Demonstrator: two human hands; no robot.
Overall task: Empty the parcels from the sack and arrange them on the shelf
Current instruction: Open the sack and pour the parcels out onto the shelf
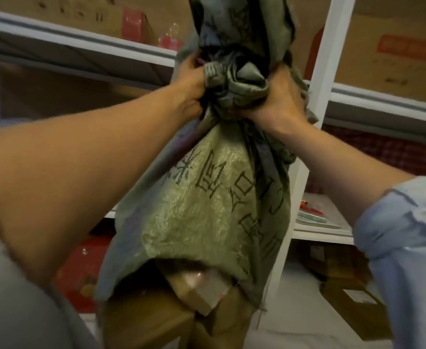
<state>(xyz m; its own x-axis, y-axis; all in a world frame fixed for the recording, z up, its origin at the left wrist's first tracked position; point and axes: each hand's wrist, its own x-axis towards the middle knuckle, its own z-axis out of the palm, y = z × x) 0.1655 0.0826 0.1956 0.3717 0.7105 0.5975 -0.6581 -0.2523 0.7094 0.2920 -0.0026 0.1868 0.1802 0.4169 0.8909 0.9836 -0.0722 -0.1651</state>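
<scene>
Two fists, left hand (pixel 190 83) and right hand (pixel 277 96), gripping upended sack (pixel 207 192) (parcels (pixel 202 290) at its mouth) before white shelf (pixel 315 102).

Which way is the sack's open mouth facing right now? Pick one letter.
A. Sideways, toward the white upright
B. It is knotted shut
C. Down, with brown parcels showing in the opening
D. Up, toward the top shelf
C: both the left hand and the right hand grip bunched cloth of the green sack high up, and a taped brown parcel shows in its opening at the bottom.
</scene>
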